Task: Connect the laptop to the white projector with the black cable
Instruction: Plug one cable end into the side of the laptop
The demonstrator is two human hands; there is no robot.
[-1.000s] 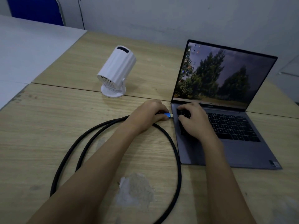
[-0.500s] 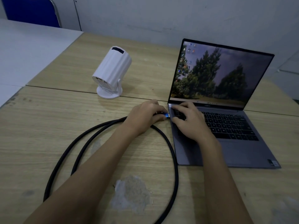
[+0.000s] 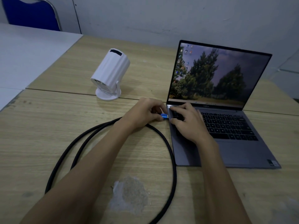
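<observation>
We see a wooden tabletop (image 3: 48, 135) from above, with our two bare arms reaching forward. Our left hand (image 3: 142, 113) sits near the centre, its fingers (image 3: 157, 118) pinched closed on the blue plug (image 3: 164, 116) at the end of the black cable (image 3: 174, 167). The plug's tip points to 3 o'clock and sits right at the left edge of the laptop (image 3: 226, 118); we cannot tell whether it is touching the port or just short of it.

Our right hand (image 3: 189, 122) rests on the laptop's deck, at 3 o'clock from the left hand. Its fingers are spread and lie flat on the left end of the keyboard (image 3: 229, 126), gripping nothing. The laptop is open at 2 o'clock on the tabletop, its screen (image 3: 215, 75) lit with a picture of trees.

From the plug the cable runs under our left wrist and lies in loose loops on the tabletop. One sweep curves down toward 6 o'clock beside the laptop's left edge, and two strands run side by side toward 8 o'clock, where our left forearm hides them.

The projector (image 3: 110, 75) stands at 11 o'clock from the left hand, well apart from the cable. It tilts back on its round foot, with its ported end facing us. A blue chair (image 3: 30, 12) stands at the far left.
</observation>
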